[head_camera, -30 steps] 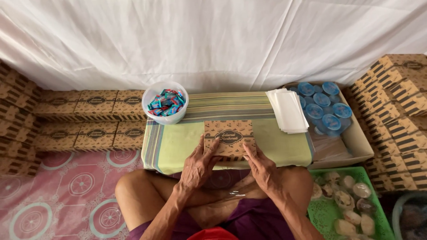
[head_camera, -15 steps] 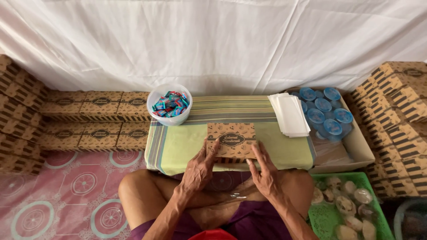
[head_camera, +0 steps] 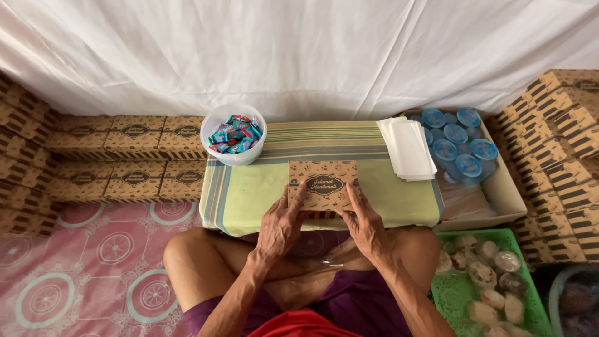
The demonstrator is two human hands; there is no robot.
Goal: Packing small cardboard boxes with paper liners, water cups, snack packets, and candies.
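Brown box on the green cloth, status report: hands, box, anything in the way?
Left hand and right hand both flat on the closed brown box. Box sits on the green cloth. Candy bowl and napkin stack off to the sides, nothing blocking.

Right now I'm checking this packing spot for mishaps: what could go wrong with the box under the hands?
The brown printed box sits near the front edge of the green striped cloth; pressure from the left hand and right hand might tip it into the lap. The bowl of wrapped candies sits on the cloth's corner, so a tug could spill it.
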